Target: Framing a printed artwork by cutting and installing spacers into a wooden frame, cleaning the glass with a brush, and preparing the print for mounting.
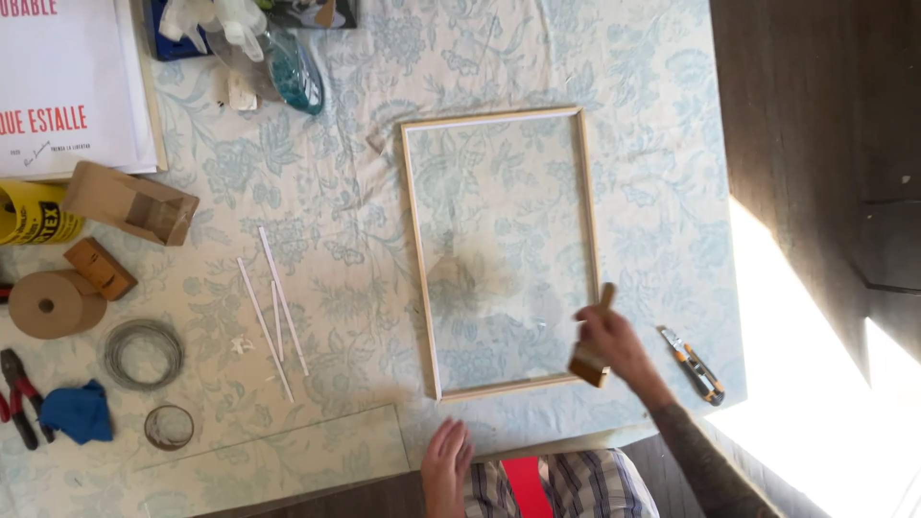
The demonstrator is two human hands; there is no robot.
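Observation:
A light wooden picture frame with a glass pane lies flat on the floral tablecloth at the table's centre. My right hand grips a wooden-handled brush over the frame's lower right corner, the bristle end against the frame's bottom edge. My left hand rests flat at the table's near edge, fingers together, holding nothing. A smudged grey patch shows on the glass near the pane's middle.
A utility knife lies right of the frame. Left of it are thin white strips, a wire coil, a tape roll, wooden blocks, pliers, a blue cloth, a spray bottle and a loose glass sheet.

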